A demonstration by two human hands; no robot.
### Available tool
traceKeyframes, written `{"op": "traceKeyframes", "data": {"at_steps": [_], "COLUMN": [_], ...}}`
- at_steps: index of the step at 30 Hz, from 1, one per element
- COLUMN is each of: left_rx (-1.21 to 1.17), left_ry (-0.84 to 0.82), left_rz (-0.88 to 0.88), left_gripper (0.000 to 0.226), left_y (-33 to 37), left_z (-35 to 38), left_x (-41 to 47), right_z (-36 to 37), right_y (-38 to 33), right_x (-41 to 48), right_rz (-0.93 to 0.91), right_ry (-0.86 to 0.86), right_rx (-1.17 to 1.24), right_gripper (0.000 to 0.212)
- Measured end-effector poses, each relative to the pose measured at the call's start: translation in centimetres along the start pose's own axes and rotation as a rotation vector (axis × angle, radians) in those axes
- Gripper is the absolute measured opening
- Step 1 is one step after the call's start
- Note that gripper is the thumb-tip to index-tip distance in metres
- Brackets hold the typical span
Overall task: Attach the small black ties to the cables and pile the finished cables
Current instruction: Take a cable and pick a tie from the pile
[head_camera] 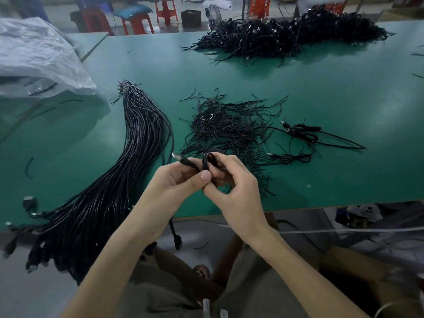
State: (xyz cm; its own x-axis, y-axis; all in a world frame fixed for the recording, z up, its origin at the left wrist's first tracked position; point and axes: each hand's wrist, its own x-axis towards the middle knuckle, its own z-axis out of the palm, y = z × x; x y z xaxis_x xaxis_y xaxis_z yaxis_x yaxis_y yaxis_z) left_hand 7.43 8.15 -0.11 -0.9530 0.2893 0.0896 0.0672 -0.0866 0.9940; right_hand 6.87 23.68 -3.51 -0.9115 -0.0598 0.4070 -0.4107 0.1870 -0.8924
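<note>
Pinching a coiled cable [207, 160] between them just above the tabletop's [321, 92] near edge, the left hand [176, 180] and right hand [231, 187] are closing fingers around its light, springy loops, best gripped mid-bundle, probably while cinching a tie.

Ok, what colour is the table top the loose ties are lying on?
Green: the table top under the loose ties is plain green, seen in the head view.

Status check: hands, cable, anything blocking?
Left hand and right hand both gripping one coiled cable above the table edge. Loose ties just beyond, finished pile far right. Nothing blocking.
</note>
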Motion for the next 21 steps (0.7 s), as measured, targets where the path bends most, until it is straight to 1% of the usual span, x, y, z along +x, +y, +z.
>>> {"op": "traceKeyframes", "data": {"at_steps": [3,6,10,12,14,16,17,19,20,21], "left_rx": [0.135,0.225,0.238,0.238,0.247,0.272,0.279,0.285,0.296,0.323], "left_ry": [0.062,0.108,0.152,0.163,0.164,0.155,0.147,0.124,0.118,0.122], "left_rz": [-0.001,0.003,-0.023,-0.043,-0.071,-0.094,-0.100,-0.107,-0.120,-0.138], "left_gripper": [0.020,0.016,0.011,0.008,0.010,0.012,0.013,0.015,0.018,0.023], "left_y": [-0.1,-0.2,-0.5,-0.6,-0.7,-0.8,-0.7,-0.7,-0.7,-0.7], "left_z": [-0.1,-0.3,-0.8,-1.1,-1.3,-1.4,-1.3,-1.3,-1.3,-1.3], "left_x": [0.1,0.2,0.3,0.3,0.4,0.4,0.5,0.5,0.5,0.6], "right_z": [-0.6,-0.6,-1.1,-1.6,-1.9,-2.3,-2.5,-2.8,-2.8,-2.8], "right_y": [0.3,0.3,0.2,0.0,-0.2,-0.4,-0.4,-0.4,-0.3,-0.2], "right_x": [0.5,0.6,0.8,0.9,0.9,0.9,0.9,0.9,0.9,0.9], "right_rz": [0.018,0.059,0.147,0.176,0.201,0.211,0.213,0.217,0.202,0.171], "right_ry": [-0.025,-0.040,-0.191,-0.281,-0.370,-0.404,-0.413,-0.454,-0.479,-0.491], "right_rx": [-0.070,-0.068,-0.066,-0.114,-0.155,-0.159,-0.159,-0.174,-0.225,-0.311], "right_gripper": [0.040,0.037,0.032,0.036,0.039,0.037,0.034,0.022,0.018,0.022]}}
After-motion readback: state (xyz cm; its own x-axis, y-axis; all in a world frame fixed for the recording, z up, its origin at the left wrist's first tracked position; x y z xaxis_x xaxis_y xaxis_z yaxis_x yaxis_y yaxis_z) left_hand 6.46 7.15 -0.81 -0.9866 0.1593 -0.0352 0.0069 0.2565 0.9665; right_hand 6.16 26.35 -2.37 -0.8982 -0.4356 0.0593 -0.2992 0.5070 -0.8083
